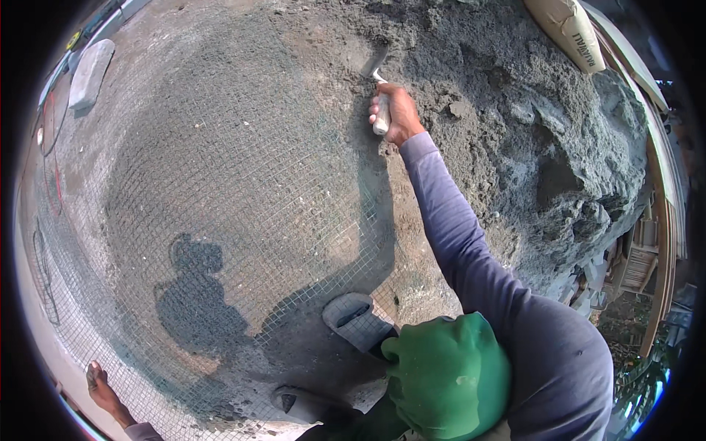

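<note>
My right hand [397,114] is closed round the pale handle of a trowel [382,121]. The trowel's metal blade points away from me, against the edge of a grey heap of sandy mix [485,140]. At the lower left, my left hand [101,386] has its fingers curled in, beside the edge of a wire mesh [250,213]. Whatever it grips is too small to make out. The mesh spreads over the ground in front of me, left of the heap, and my shadow falls across it.
Grey sandals [357,320] are on my feet near the mesh's close edge. A pale block [91,73] lies at the far left. On the heap's far right side rests a tan sack [562,29]. Wooden boards [665,213] run along the right rim.
</note>
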A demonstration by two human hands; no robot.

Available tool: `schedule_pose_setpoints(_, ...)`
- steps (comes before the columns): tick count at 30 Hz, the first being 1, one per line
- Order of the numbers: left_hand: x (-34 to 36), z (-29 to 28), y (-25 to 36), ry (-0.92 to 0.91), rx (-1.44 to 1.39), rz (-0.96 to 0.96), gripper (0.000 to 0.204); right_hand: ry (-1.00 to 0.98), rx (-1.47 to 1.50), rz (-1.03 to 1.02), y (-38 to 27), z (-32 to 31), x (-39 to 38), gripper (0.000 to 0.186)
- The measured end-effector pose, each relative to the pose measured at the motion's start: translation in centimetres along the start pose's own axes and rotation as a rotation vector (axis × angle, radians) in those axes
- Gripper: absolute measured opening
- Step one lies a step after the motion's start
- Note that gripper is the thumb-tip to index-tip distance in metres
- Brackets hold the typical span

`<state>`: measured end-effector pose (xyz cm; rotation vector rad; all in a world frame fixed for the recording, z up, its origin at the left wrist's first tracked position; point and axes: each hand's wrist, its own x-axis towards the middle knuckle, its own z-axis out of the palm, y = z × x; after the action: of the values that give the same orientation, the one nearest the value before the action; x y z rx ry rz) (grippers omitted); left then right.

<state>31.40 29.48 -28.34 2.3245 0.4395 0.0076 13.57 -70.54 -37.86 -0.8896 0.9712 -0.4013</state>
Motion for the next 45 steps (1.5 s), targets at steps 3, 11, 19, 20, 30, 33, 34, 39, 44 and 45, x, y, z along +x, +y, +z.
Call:
schedule_pose_setpoints(3, 0.7, 0.4, -0.2, 0.029, -0.043, 0.064, 0.036, 0.174, 0.027, -0.003, -0.2, -8.0, -4.6, 0.019)
schedule_pose_setpoints(11, 2.5, -0.6, -1.4, -0.089, 0.074, -0.002, 0.054, -0.087, -0.079, 0.036, 1.4, 2.0, -10.5, 0.019)
schedule_pose_setpoints(19, 1.2, 1.0, 2.1, -0.101, -0.006, 0.146, 0.053, 0.113, 0.060, 0.082, 0.8, -14.2, -10.7, 0.026)
schedule_pose_setpoints(20, 0.5, 0.7, 1.8, -0.109, 0.003, 0.136, 0.053, 0.151, 0.032, 0.079, 0.6, -15.1, -11.2, 0.025)
schedule_pose_setpoints(30, 1.4, -1.0, -0.1, -0.058, 0.076, 0.091, 0.042, 0.060, -1.488, -0.363, 2.3, -15.0, -17.2, 0.052)
schedule_pose_setpoints(33, 0.7, 0.3, 0.8, -0.034, 0.050, 0.100, 0.042, 0.312, -1.527, -0.420, -1.2, -20.9, -12.9, 0.052)
schedule_pose_setpoints(34, 0.6, 0.4, 1.0, -0.016, 0.035, 0.102, 0.042, 0.348, -1.586, -0.379, -1.8, -21.0, -12.1, 0.053)
schedule_pose_setpoints(39, 0.0, 0.6, 1.9, -0.035, 0.072, 0.094, 0.041, 0.362, -1.553, -0.350, -2.1, -20.1, -12.4, 0.052)
schedule_pose_setpoints(44, -0.6, -2.6, 0.6, 0.031, 0.110, 0.108, 0.045, 0.262, -1.624, -0.544, -0.7, -16.9, -14.9, 0.054)
schedule_pose_setpoints(45, -1.6, -0.7, 1.2, 0.048, 0.095, 0.149, 0.045, 0.259, -1.681, -0.566, -1.4, -16.7, -15.6, 0.054)
